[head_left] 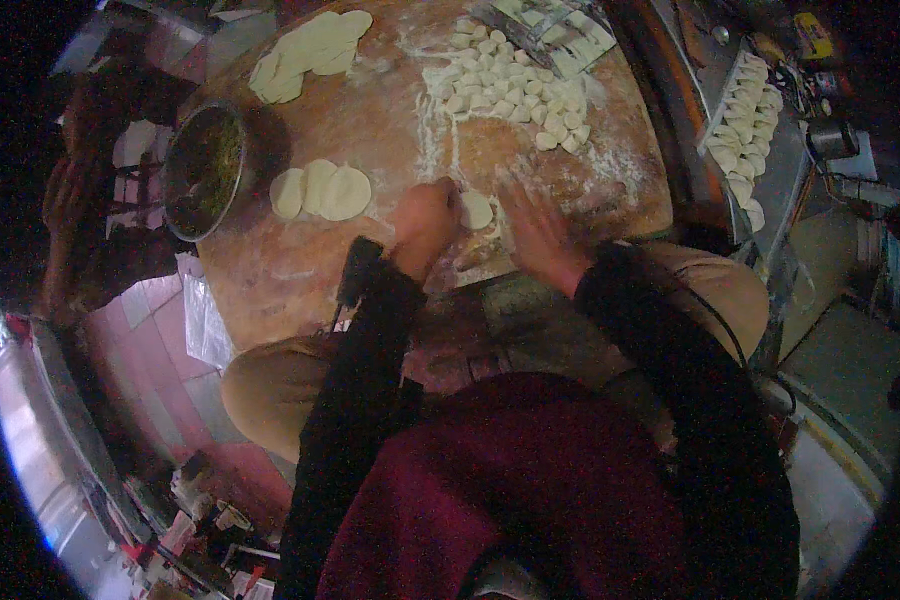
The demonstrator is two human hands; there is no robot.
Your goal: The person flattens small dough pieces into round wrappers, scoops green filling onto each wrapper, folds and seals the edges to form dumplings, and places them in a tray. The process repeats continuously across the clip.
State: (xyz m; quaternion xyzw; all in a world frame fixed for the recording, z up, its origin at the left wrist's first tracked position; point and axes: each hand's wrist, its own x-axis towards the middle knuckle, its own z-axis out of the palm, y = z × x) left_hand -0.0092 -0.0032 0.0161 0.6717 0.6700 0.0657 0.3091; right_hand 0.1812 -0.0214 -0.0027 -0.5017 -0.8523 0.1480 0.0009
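A round floured wooden board [300,270] lies in front of me. My left hand [423,222] pinches the edge of a small flat dough disc [477,210] on the board. My right hand [533,228] lies flat just right of the disc, fingers spread, over what looks like a rolling pin [480,255], mostly hidden. Three rolled dough wrappers [322,190] overlap to the left of my left hand. Several small dough pieces [510,95] are heaped on the floured far part of the board.
A metal bowl of green filling [202,170] stands at the board's left edge. More wrappers [310,50] lie at the far left. A tray of folded dumplings [742,130] sits at the right. Another person [80,190] sits at the far left.
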